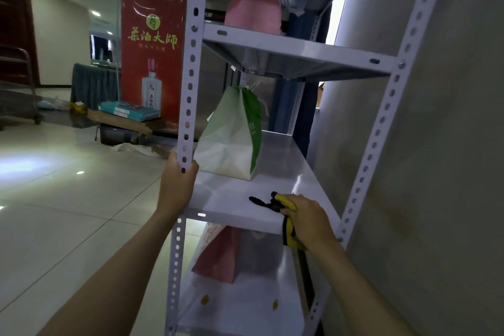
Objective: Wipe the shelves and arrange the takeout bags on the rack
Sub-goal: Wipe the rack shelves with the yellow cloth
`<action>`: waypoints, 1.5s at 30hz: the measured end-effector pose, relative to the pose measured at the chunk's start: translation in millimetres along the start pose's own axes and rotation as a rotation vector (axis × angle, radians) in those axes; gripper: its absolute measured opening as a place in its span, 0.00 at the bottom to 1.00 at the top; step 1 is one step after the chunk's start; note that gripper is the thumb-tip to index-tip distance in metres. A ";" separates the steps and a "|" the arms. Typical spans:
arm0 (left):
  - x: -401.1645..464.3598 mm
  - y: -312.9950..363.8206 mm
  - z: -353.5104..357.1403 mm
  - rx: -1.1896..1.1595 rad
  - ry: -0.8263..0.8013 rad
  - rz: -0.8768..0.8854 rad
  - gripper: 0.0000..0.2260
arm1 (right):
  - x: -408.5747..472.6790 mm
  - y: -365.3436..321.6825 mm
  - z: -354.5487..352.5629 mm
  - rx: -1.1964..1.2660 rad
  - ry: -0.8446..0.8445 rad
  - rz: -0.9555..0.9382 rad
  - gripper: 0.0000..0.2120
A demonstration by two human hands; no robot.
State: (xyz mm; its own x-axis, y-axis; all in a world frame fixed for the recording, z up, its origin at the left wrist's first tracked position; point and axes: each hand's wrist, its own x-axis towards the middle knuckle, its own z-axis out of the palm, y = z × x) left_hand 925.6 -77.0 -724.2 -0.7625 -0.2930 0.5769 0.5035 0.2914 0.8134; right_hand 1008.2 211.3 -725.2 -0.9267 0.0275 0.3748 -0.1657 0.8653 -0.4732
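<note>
Takeout bags stood one to a shelf: a green-and-white bag (231, 133) on the middle shelf (234, 199), far left, a pink bag (255, 0) above, another pink bag (218, 256) below. They looked like light, creasable paper, probably best lifted by the folded top or cradled at the base. The left hand (177, 185) gripped the near left upright (188, 90). The right hand (305, 215) clutched a yellow cloth (289, 226) with a black part on the shelf's near right. The bags' contents stayed hidden; the top bag was cut off.
</note>
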 end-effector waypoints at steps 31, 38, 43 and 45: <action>-2.8 -21.6 22.7 -0.046 0.273 0.167 0.13 | 187.2 75.6 24.2 -0.424 -0.043 0.347 0.11; -2.1 -20.4 21.1 -0.069 0.226 0.116 0.07 | 131.5 44.9 27.8 -0.260 0.024 0.251 0.12; -1.0 -12.4 8.4 -0.059 0.092 0.057 0.07 | 71.7 14.7 22.0 -0.217 0.024 0.170 0.15; -0.2 -10.3 2.4 -0.026 0.037 0.020 0.09 | 52.7 2.7 19.9 -0.226 0.025 0.144 0.15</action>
State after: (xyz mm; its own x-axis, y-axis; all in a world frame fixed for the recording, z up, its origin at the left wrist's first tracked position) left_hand 919.6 -77.8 -732.9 -0.7370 -0.3206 0.5951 0.5294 0.2737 0.8030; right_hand 952.2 205.2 -722.6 -0.9262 0.1685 0.3373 0.0494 0.9411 -0.3345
